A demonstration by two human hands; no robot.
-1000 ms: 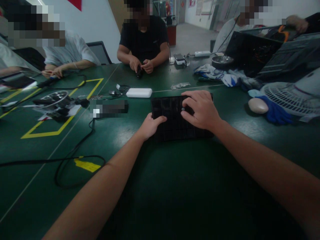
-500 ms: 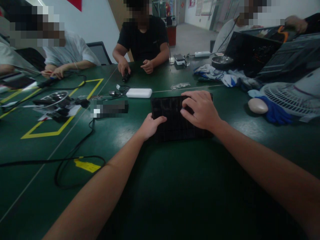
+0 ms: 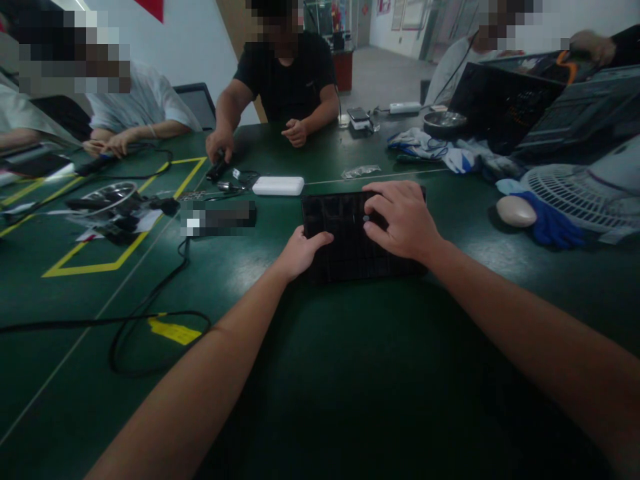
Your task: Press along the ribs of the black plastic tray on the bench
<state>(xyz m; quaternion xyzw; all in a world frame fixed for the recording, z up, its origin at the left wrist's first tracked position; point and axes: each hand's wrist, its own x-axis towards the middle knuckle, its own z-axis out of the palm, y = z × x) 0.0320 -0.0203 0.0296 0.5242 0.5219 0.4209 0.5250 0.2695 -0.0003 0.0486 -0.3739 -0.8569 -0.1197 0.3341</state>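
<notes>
A black compartment tray (image 3: pixel 345 250) lies on the green table (image 3: pixel 350 373) in front of me. My left hand (image 3: pixel 300 252) grips the tray's near left edge, thumb on top. My right hand (image 3: pixel 405 220) rests over the tray's right half with curled fingers, and its fingertips pinch a small silvery part (image 3: pixel 367 218) above a compartment.
A white rectangular box (image 3: pixel 278 185), a blurred dark item (image 3: pixel 217 217) and black cables (image 3: pixel 150 300) lie to the left. A white fan (image 3: pixel 575 193), a blue glove (image 3: pixel 550 227) and a pale oval object (image 3: pixel 517 211) sit at right. Other people work across the table.
My hands and the tray have stayed put. The person in black opposite has moved one hand, holding a dark object, leftward and down to the table.
</notes>
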